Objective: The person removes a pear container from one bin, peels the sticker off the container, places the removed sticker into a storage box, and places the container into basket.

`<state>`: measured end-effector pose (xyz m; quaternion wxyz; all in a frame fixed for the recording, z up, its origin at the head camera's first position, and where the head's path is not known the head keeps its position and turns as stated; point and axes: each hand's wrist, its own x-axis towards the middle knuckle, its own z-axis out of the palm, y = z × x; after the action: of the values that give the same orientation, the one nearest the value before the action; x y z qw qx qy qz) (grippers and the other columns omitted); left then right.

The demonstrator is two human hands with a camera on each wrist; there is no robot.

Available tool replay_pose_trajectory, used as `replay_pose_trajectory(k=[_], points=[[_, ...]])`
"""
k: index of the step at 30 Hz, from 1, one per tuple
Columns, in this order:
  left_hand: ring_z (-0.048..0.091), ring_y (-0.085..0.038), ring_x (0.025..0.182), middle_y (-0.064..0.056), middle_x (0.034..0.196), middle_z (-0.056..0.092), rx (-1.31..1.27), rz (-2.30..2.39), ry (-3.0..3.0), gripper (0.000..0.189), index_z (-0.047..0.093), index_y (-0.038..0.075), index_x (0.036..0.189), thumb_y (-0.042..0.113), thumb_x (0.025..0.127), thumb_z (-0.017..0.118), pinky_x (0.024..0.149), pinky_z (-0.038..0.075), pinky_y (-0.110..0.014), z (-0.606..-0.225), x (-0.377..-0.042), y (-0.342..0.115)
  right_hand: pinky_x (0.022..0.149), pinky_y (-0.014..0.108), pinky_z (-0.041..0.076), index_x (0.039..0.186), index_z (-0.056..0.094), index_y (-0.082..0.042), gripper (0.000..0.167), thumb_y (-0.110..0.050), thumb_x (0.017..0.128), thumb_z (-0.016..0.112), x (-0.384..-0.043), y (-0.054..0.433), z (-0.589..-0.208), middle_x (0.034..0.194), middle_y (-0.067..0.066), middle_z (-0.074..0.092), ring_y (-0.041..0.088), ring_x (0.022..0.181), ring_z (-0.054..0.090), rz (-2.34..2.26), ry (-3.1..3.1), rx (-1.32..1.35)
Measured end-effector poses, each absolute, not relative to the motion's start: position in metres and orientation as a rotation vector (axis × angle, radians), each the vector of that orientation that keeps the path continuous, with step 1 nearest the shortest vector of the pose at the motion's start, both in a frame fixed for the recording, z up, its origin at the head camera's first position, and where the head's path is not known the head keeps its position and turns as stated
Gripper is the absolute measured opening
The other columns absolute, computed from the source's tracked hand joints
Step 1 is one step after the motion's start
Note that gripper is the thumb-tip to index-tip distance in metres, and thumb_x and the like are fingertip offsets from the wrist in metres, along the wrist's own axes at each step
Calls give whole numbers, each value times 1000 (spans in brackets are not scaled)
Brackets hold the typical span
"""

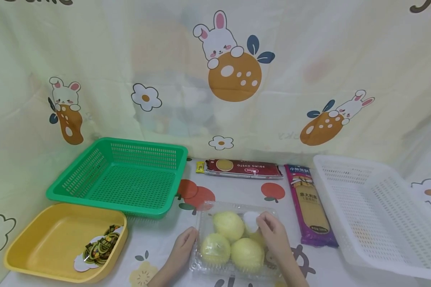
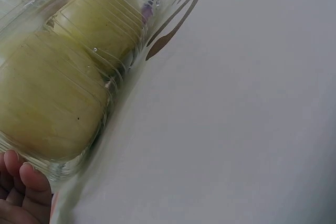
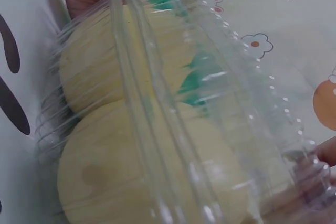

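A clear plastic clamshell box point(image 1: 237, 202) stands before me, with several round yellow-green fruits point(image 1: 247, 254) inside; whether apples or pears I cannot tell. My left hand point(image 1: 182, 246) rests against the box's left side. In the left wrist view, its loosely bent fingers point(image 2: 32, 177) touch the box's lower edge. My right hand point(image 1: 275, 233) is over the right part of the lid, with thumb and forefinger pinching a round sticker point(image 1: 250, 220), its white side up. The right wrist view shows those fingers blurred at the right edge, partly behind the shiny plastic.
A yellow tray point(image 1: 39, 243) at left holds several round stickers point(image 1: 102, 248). Behind it stands a green basket point(image 1: 72, 193). At the back lie a red pasta packet point(image 1: 244, 169) and a small yellow packet point(image 1: 200, 167). A purple noodle packet point(image 1: 310, 205) lies beside the white basket point(image 1: 348, 235).
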<state>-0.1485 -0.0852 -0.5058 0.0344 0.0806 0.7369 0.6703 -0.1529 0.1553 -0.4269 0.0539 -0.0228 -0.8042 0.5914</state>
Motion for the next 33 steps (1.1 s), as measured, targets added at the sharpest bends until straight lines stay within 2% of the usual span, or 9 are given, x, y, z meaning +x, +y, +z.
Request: replay_pose_trajectory(k=[4,9,16,23,30,33], points=[[42,-10,68,-1,70,43,261,2075,2272,27,47,-2,77,9,98,33,64,38,-24,-490,-143,-84,55,24,36,75,47,2,17,-6,90,47,-154,157,-427,62,4,42,14,58,40,1840,-2425,-49],[42,-10,68,-1,70,42,241,2056,2285,28,48,-3,78,9,98,33,64,38,-24,-480,-138,-83,56,24,36,76,47,2,17,-7,91,47,-153,157,-428,63,4,41,13,59,39,1867,-2425,-35],[43,-10,69,-2,71,44,265,2079,2270,27,49,-3,79,8,98,33,65,39,-24,-491,-142,-85,57,25,37,78,48,2,16,-7,91,47,-153,158,-425,65,5,42,15,61,40,1880,-2444,-72],[44,-10,69,1,70,44,288,2107,2283,29,50,-1,79,16,98,35,64,40,-24,-511,-149,-86,56,24,38,80,49,2,17,-10,92,47,-151,156,-418,67,5,44,14,61,41,1835,-2475,-67],[43,-11,69,0,70,44,228,2088,2292,30,49,2,78,19,98,35,64,40,-25,-513,-150,-85,55,23,39,83,53,1,16,-12,92,49,-148,150,-414,68,3,45,12,60,42,1728,-2490,48],[44,-11,69,-1,71,45,184,2096,2295,28,50,1,78,16,98,36,65,40,-25,-510,-148,-84,55,23,39,82,53,1,15,-10,91,50,-147,145,-412,67,3,45,12,59,42,1742,-2445,132]])
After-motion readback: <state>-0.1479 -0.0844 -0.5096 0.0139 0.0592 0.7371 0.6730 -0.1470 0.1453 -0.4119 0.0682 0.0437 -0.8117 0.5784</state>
